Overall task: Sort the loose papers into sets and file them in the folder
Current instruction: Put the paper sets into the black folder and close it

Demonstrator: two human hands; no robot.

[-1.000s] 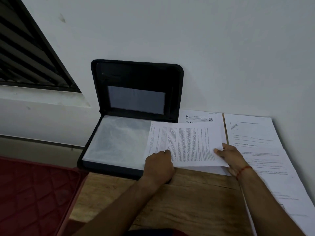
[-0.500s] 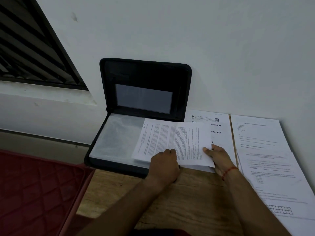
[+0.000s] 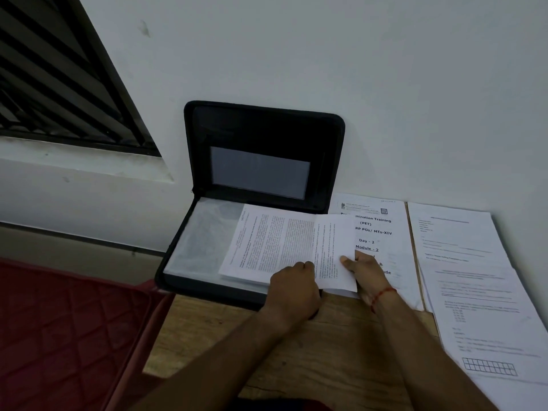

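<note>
My left hand (image 3: 292,287) grips the near edge and my right hand (image 3: 366,274) pinches the right edge of the paper set (image 3: 275,241), lying half in the open folder (image 3: 264,126) at 12 o'clock, overhanging a training sheet (image 3: 382,232); loose sheets (image 3: 480,292) crowd 3 o'clock, wooden tabletop (image 3: 335,345) shows at 6.

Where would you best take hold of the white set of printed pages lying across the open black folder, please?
Take the white set of printed pages by its right end, from the right: that end juts past the open black folder, so fingers can slip beneath, where the right hand pinches it. The rest lies flat.
</note>
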